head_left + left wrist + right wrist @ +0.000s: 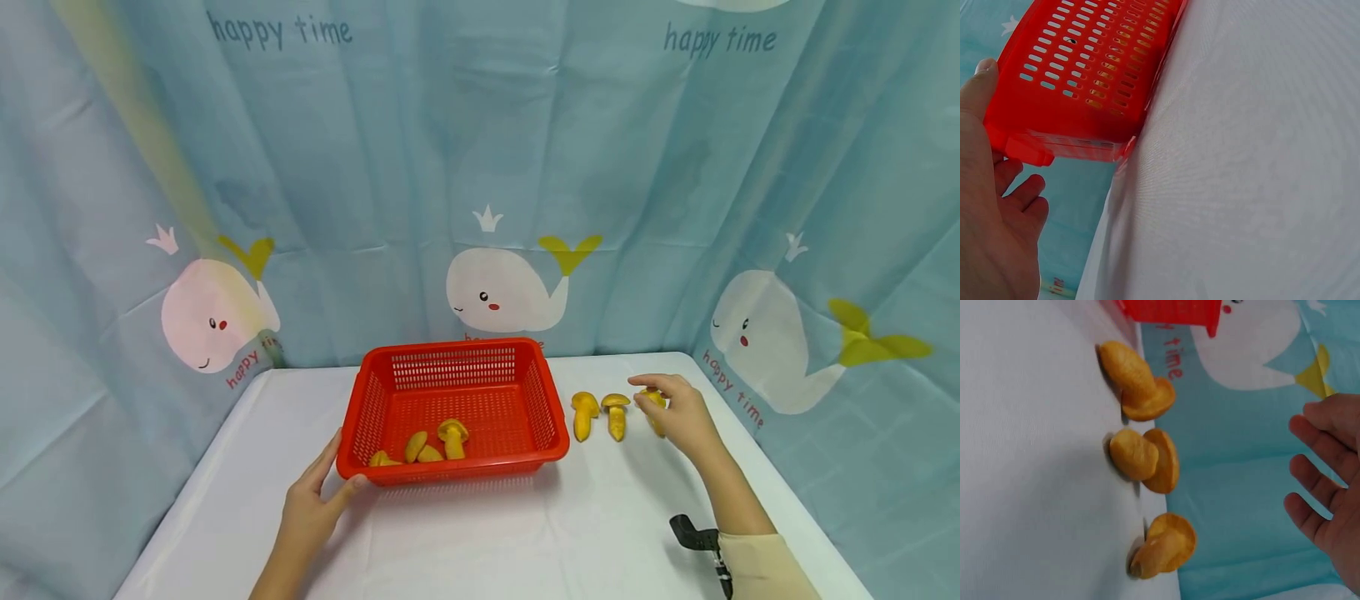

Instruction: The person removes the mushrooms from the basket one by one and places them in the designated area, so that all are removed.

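Yellow mushroom (1166,547) by spread right hand (677,417): likely light, firm; pinch stem. Left hand (309,506) grips red basket (495,464) corner.

The basket (495,461) sits on the table (465,533), mushrooms (453,438) in its near portion, three loose mushrooms (617,417) to its right.

White-covered table (465,537), red slotted basket (487,467), three yellow mushrooms (617,417) lined up beside it

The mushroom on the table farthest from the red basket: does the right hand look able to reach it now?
Probably yes: the right hand is empty and close to that mushroom, and the right wrist view shows nothing in between.
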Demonstrator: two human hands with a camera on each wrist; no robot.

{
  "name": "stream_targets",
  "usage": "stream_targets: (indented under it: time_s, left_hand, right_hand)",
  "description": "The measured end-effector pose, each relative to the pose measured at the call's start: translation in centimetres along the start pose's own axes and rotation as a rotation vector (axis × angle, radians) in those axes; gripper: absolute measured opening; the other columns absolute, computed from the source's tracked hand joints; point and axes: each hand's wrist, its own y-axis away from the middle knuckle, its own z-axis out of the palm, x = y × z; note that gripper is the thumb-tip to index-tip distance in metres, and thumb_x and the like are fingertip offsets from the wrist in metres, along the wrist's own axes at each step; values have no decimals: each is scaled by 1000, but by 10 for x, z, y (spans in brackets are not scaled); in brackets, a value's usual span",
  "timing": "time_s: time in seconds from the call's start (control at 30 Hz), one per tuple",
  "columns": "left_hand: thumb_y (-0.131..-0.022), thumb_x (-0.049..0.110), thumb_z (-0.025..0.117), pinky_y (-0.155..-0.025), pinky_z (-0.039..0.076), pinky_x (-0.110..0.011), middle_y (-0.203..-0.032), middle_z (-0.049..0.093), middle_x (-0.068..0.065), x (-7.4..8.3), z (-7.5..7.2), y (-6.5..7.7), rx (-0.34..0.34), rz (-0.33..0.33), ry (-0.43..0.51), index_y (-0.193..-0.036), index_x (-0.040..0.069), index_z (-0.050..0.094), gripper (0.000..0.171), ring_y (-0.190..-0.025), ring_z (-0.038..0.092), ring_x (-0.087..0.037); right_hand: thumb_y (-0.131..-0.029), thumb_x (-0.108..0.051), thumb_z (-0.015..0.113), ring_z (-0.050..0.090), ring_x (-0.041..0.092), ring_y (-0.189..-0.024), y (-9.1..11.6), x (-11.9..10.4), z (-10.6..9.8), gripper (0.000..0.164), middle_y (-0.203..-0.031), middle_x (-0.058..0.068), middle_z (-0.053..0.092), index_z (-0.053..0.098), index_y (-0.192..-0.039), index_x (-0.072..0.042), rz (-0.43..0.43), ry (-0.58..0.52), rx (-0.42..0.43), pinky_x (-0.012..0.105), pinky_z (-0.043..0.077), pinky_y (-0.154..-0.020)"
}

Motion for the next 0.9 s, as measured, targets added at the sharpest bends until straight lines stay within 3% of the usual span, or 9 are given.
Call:
stream_targets:
  time_s: [0.13,0.37,0.63,0.9]
  left_hand:
    - [-88,26,83,-100,27,2,-158,46,-4,-1,-1,0,-7,-3,-4,-159,34,37,84,-141,38,3]
    - [-88,28,83,-100,27,1,-159,46,-1,-3,1,2,-17,-38,-15,-158,36,37,85,-136,33,15]
    - [-87,28,84,-100,28,1,-159,45,4,-3,1,0,-17,-32,-17,-158,36,37,85,-138,35,10]
    - [-88,31,83,-99,27,2,-159,44,3,-4,1,0,-21,-47,-28,-158,38,36,85,-140,36,6]
  right_hand:
    - [-98,-17,71,61,34,-106,1,-13,5,25,-118,14,68,74,-123,-16,-13,-17,-5,53,57,-89]
    - [-97,-16,72,59,26,-106,2,-34,11,26,-118,8,71,75,-122,-18,-70,-38,-16,45,54,-85]
    - [-96,-15,74,62,28,-109,2,-52,22,25,-119,3,72,76,-120,-20,-103,-95,-30,49,56,-89]
    - [-93,-15,77,59,16,-105,-2,-75,31,26,-116,-5,73,77,-118,-25,-176,-133,-11,33,55,-80]
